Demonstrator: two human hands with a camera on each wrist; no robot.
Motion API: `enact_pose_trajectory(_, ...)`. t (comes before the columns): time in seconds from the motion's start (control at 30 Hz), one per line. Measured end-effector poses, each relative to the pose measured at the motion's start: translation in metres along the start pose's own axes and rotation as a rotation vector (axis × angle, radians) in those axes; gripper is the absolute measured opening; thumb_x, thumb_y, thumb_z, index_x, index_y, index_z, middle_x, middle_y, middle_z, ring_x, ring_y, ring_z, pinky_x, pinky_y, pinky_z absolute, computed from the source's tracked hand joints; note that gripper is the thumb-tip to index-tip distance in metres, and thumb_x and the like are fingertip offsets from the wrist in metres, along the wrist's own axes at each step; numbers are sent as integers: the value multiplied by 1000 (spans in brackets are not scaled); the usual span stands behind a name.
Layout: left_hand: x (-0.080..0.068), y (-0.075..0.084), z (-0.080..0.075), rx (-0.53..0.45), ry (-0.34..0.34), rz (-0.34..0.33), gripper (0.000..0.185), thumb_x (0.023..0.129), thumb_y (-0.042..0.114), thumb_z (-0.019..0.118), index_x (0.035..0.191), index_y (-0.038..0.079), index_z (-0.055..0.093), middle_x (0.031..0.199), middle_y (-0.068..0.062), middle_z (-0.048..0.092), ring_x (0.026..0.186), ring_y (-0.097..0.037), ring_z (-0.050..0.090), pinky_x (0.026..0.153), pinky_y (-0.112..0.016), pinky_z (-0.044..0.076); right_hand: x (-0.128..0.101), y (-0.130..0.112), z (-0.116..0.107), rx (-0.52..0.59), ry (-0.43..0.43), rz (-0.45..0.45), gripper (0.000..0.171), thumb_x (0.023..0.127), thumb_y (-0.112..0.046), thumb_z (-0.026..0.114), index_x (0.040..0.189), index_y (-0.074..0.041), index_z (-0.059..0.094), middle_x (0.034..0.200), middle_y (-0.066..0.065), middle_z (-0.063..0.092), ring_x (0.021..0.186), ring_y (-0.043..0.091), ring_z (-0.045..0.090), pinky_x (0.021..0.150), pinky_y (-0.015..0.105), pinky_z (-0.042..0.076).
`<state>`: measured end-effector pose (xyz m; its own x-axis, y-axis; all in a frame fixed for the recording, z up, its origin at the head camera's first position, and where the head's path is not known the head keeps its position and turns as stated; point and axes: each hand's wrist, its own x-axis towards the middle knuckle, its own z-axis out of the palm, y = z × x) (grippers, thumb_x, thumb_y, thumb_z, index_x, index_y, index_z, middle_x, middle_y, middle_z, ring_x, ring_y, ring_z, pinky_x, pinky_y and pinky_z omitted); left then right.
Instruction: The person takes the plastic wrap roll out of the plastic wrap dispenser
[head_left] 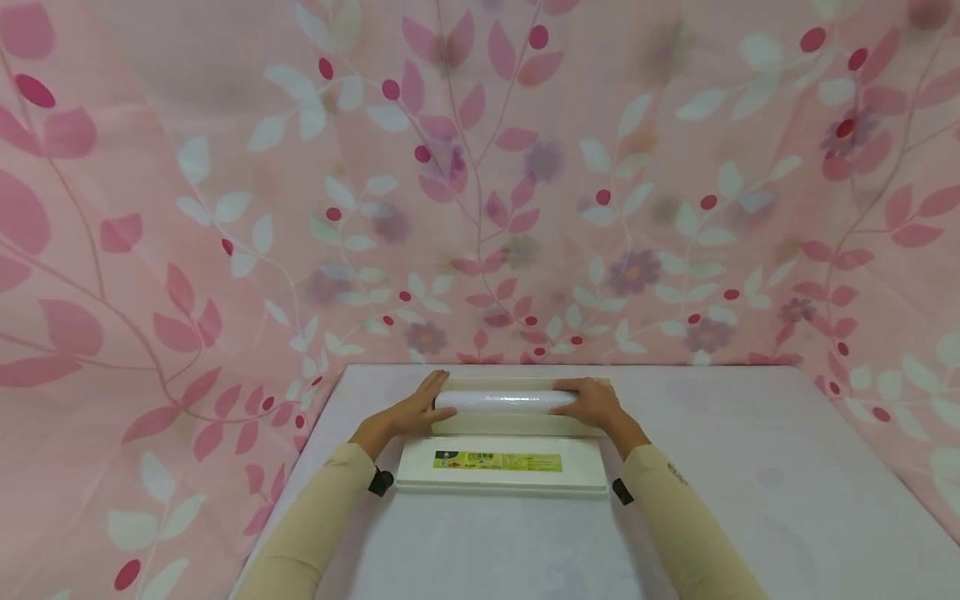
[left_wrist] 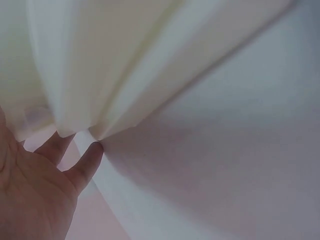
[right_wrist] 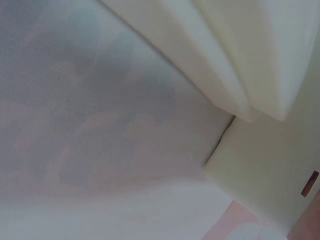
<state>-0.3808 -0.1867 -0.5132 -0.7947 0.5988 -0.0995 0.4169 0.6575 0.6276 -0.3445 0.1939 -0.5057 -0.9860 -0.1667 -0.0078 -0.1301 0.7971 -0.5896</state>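
Note:
A white roll of film (head_left: 498,401) lies lengthwise in a long cream box (head_left: 517,427) at the far middle of the table. My left hand (head_left: 414,410) cups the roll's left end and my right hand (head_left: 594,403) wraps over its right end. The box's flat lid (head_left: 501,479), with a green and yellow label (head_left: 497,461), lies open toward me. In the left wrist view my palm (left_wrist: 35,190) shows, and its fingertips (left_wrist: 89,161) touch the box's corner (left_wrist: 125,60). The right wrist view shows only the box's edges (right_wrist: 260,65), not the hand's grip.
The box sits on a pale lilac tabletop (head_left: 750,467) with bare surface to the right and in front. A pink floral cloth (head_left: 525,167) hangs close behind the table and along both sides. The table's left edge (head_left: 300,467) runs near my left forearm.

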Motion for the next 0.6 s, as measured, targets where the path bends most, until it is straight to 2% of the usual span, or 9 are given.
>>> enact_pose_trajectory(0.17,0,2,-1,8,8,-2,89,99,46,55,160,10,1,166,-18,-2,153,-34,1,120,-59,12,1,-2,-2,-22,-5,8,62,78,-45,81,132,-18,65,132,11,65,121,33,56,106,58,40)
enact_pose_trajectory(0.6,2,1,-2,-9,-7,-2,90,100,44,55,158,3,1,165,-21,-4,153,-39,-1,119,-61,11,3,-2,-1,-83,-4,1,61,78,-47,80,130,-19,67,131,11,66,122,34,56,105,58,38)
